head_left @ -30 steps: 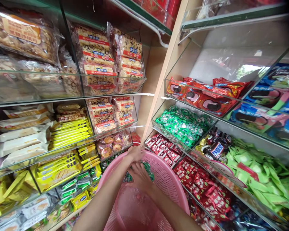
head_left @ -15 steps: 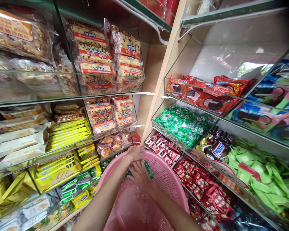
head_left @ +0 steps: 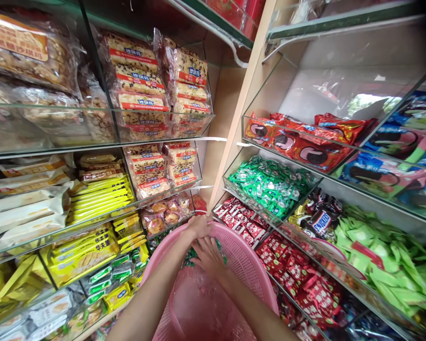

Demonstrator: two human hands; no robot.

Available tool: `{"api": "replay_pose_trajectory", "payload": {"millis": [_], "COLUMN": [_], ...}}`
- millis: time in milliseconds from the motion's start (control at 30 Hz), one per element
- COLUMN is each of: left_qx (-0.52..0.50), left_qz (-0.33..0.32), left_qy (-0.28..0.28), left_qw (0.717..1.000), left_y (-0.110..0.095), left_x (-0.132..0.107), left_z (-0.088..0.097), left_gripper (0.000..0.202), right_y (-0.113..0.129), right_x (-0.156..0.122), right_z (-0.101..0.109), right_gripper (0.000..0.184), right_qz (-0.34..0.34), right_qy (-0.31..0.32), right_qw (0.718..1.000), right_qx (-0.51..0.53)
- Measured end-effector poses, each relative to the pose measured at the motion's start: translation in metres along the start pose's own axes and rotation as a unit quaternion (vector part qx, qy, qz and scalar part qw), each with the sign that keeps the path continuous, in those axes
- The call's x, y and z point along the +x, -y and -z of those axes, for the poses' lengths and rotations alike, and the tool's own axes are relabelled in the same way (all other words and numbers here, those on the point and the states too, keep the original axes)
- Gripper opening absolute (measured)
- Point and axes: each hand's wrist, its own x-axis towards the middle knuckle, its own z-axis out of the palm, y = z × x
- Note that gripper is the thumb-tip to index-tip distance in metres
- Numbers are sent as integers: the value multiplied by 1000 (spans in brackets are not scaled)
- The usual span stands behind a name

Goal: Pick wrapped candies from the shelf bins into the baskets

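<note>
A pink perforated plastic basket [head_left: 250, 251] is in front of me at the bottom middle. My left hand [head_left: 199, 228] is at its far rim, the fingers bent down over the edge and partly hidden. Inside the basket, my right hand [head_left: 208, 255] lies with its fingers stretched and apart over a small heap of green-wrapped candies [head_left: 189, 258]. The palm side of that hand is out of sight. A smooth, translucent pinkish surface fills the near part of the basket.
Glass-fronted shelves surround the basket on both sides. To the right are green-wrapped candies [head_left: 270, 184], red candy packets [head_left: 301, 279] and light green packets [head_left: 386, 260]. Yellow wafer packs [head_left: 85, 253] and wrapped sesame pastries [head_left: 142, 85] fill the left. A wooden post [head_left: 237, 109] stands between.
The right hand has shifted very slightly among the green candies, its fingers a little more spread. The left hand remains at the rim.
</note>
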Motion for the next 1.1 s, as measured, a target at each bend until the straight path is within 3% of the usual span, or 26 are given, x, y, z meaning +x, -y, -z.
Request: {"api": "replay_pose_trajectory", "payload": {"millis": [300,433,533,667,767,900,1000,1100], "left_qx": [-4,-5,-16,-23,-26,-31,-36,-44], "left_qz": [-1,0,-2,3,4,-14,-13,-1], "left_qy": [-4,-10,-21,-26,-20,-21,-23,-31], "left_qw": [1000,1000,1000,999,999,999,999,999], "left_y": [-2,3,10,19,22,22,22,25], "left_x": [-1,-3,-5,-2,1,3,1,-1], "left_z": [-2,-2,-1,-3,-6,-6,-5,-4], "left_gripper": [32,32,32,36,34,34,36,38], "right_y": [17,23,26,32,23,-27,-77,-111], "right_x": [1,3,-2,-11,-7,13,26,30], "right_z": [-2,15,51,131,204,282,305,301], "right_gripper": [52,52,46,37,23,14,19,31], "right_qz": [40,45,70,97,128,38,-28,-63], "right_qy": [1,26,78,215,213,167,156,216], "right_qw": [999,999,994,972,968,984,984,969], "right_qx": [5,11,9,-4,25,-43,-88,-100]}}
